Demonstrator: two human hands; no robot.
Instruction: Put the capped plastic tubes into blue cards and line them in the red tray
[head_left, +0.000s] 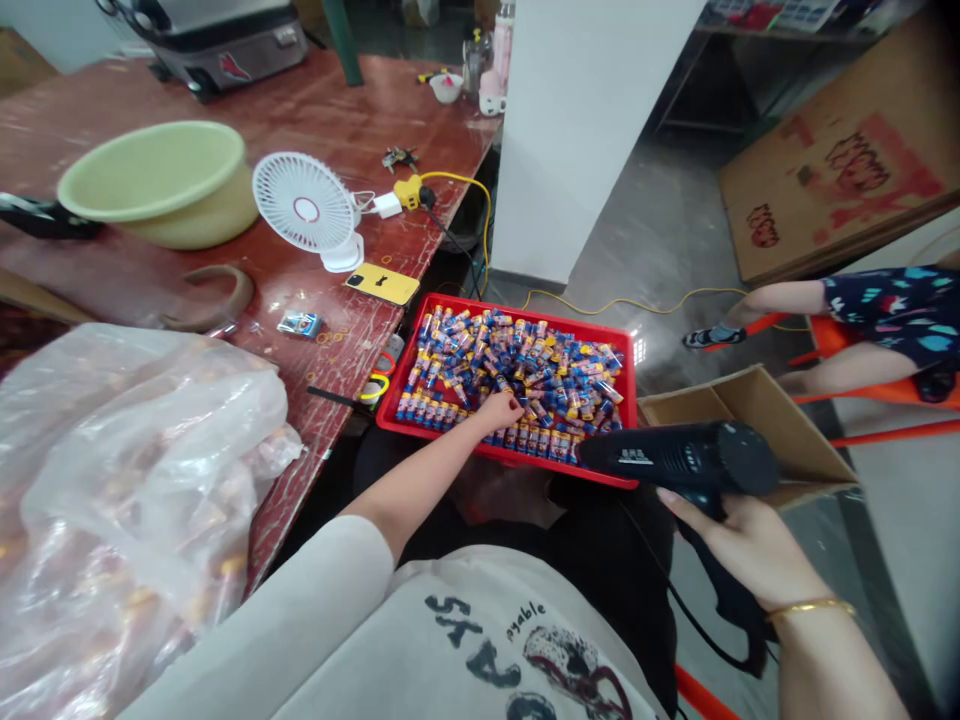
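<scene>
A red plastic tray (pixel 631 400) rests at my lap, holding many small blue and yellow capped tubes (pixel 555 372). Along its near side, several tubes stand upright in a row; the others lie in a loose heap. My left hand (pixel 501 408) reaches into the tray with its fingers curled together among the tubes; what they pinch is hidden. In my right hand (pixel 754 545) is a black hair dryer (pixel 675 458), gripped by its handle. Its nozzle points left, over the tray's near right corner.
Left stands a red table (pixel 300 360) with a plastic bag (pixel 135 480), a green basin (pixel 161 190), a white fan (pixel 304 205) and a yellow phone (pixel 382 284). An open cardboard box (pixel 720 400) is beyond the dryer. Another person's leg (pixel 784 300) shows at right.
</scene>
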